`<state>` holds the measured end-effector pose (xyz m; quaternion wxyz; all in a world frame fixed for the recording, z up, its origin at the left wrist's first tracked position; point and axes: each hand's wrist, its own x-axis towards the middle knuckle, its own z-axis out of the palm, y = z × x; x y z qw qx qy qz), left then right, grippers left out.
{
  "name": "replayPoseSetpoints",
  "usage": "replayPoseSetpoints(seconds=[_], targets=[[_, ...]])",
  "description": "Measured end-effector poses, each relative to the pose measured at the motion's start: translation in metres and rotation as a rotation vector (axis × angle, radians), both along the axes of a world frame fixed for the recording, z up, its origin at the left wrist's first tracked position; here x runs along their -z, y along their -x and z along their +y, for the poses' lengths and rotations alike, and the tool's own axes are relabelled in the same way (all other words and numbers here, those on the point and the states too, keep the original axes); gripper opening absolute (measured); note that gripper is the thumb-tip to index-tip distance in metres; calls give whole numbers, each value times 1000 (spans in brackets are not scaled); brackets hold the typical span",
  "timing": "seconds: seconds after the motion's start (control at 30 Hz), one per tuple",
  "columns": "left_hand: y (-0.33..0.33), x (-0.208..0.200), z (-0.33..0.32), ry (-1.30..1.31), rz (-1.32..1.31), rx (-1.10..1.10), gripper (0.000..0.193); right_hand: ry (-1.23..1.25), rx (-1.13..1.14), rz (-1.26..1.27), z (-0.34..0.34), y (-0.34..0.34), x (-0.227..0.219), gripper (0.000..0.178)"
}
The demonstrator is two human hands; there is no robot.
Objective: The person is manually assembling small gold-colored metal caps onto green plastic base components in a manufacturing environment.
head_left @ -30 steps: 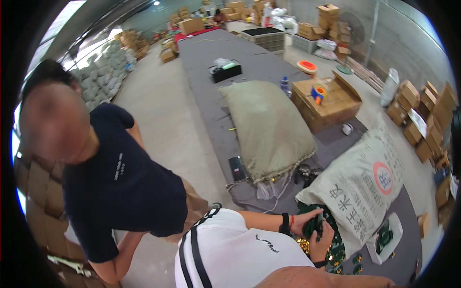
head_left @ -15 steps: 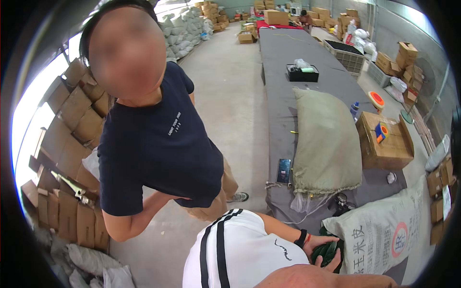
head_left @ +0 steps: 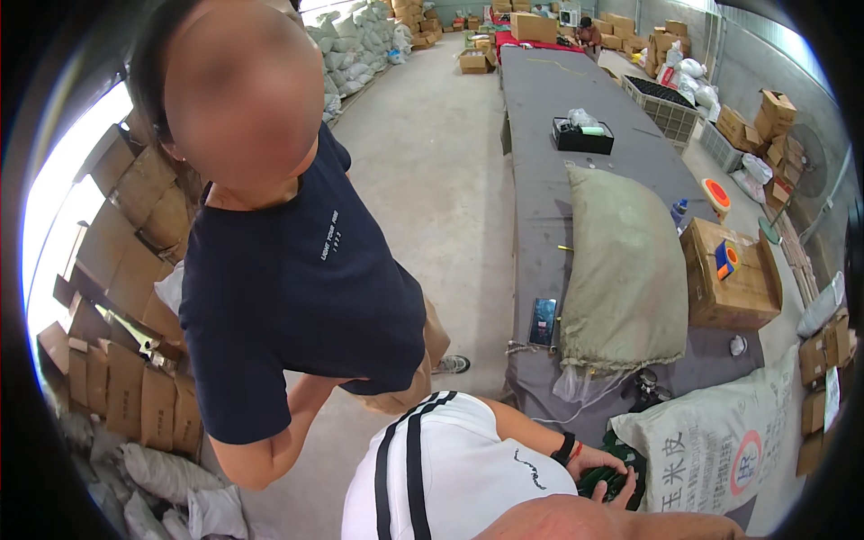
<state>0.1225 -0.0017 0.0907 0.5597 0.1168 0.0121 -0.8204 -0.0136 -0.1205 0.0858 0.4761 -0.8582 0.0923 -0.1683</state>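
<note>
At the mouth of a white woven sack (head_left: 720, 441), my left hand (head_left: 592, 466), with a black wristband and red string, curls round a bundle of dark green pieces (head_left: 605, 482). Their exact kind is hard to make out. From the opposite side, the fingers of my right hand (head_left: 621, 493) close on the same bundle; the rest of that hand is partly hidden by my arm. More dark green pieces lie just beyond my fingers, against the sack's opening. A black object (head_left: 650, 389) sits on the table above the sack.
On the grey-covered table (head_left: 562, 99) lie a full olive sack (head_left: 625, 270), a phone (head_left: 543, 321), a cardboard box (head_left: 733, 274) with a tape roll (head_left: 727, 259), and a black tray (head_left: 582, 137). A person in a navy shirt (head_left: 297, 288) stands close on my left.
The view has shifted, so the table and sacks appear further right. My hands stay at the sack's mouth, and the green bundle between them has turned. The person beside me leans slightly nearer.
</note>
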Motion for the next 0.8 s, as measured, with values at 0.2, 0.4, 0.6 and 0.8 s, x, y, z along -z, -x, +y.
replayPoseSetpoints(seconds=[0.2,0.4,0.6,0.8], targets=[[-4,13,-2,22,9,1,37,106,-77,0,-2,3,-5,72],[-3,13,0,35,13,-47,35,186,4,256,33,-14,-68,75],[-7,5,4,28,87,-85,39,213,44,131,47,-34,-52,73],[-26,-53,31,-246,-138,-143,39,206,5,208,52,-45,-56,83]])
